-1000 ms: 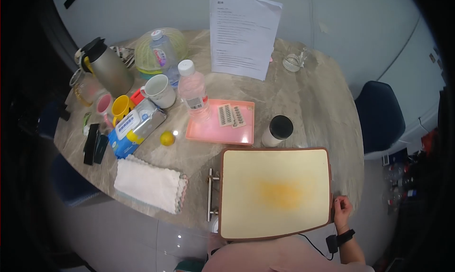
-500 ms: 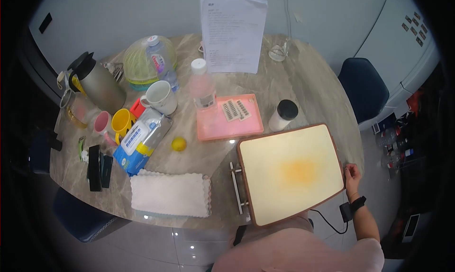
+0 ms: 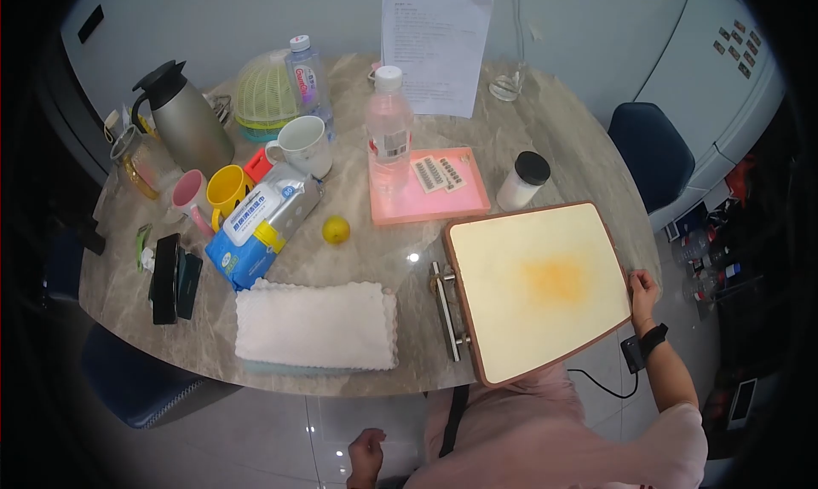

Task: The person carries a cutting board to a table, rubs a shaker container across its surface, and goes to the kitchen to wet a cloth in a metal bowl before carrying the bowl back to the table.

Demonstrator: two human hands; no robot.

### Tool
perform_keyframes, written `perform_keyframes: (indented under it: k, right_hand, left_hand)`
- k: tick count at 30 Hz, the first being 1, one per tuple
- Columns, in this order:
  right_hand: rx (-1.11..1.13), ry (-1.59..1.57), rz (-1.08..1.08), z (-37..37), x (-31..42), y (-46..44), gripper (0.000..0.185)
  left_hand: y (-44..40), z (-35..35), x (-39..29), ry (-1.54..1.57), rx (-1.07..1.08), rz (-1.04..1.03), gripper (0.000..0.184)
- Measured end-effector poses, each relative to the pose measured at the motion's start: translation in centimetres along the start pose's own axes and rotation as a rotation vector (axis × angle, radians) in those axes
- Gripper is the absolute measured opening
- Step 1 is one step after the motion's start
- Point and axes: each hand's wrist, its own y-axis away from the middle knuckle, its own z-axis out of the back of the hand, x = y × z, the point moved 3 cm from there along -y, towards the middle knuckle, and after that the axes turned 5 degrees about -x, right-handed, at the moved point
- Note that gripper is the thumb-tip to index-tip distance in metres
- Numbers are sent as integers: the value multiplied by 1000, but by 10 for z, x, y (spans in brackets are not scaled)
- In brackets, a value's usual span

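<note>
A cream board (image 3: 532,336) with a brown rim and an orange-yellow stain lies over the table's front right edge. A metal handle (image 3: 445,310) is fixed along its left side. My right hand (image 3: 643,293) is at the board's right edge, its fingers curled against the rim; part of the grip is hidden. Below the table's front edge, my left hand (image 3: 366,453) hangs with bent fingers, apart from everything on the table, and no object shows in it. Close behind the board stands a white jar with a black lid (image 3: 523,182).
White scalloped cloths (image 3: 315,327) lie at the front. Behind them are a wet wipes pack (image 3: 264,225), a lemon (image 3: 336,229), mugs (image 3: 308,148) and a thermos jug (image 3: 187,118). A bottle (image 3: 389,131) stands by a pink tray (image 3: 430,208). A dark chair (image 3: 652,157) is at right.
My left hand has come into view at the bottom. The view has shifted, so the table items sit higher in the picture. My right hand stays at the board's right edge.
</note>
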Motion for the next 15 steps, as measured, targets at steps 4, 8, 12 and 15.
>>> perform_keyframes:
  k: [4,8,12,15]
  right_hand:
    - [-6,2,29,-1,-2,-3,12]
    - [-7,-6,-49,-1,2,-3,14]
    - [26,-47,-56,-3,0,-3,14]
    - [69,-41,-43,-5,2,-1,14]
  left_hand:
    - [-52,42,-142,141,-208,-403,22]
    - [-87,45,-194,7,-197,-727,26]
    - [-130,36,-250,126,-9,-698,25]
    - [-146,30,-288,144,187,-604,19]
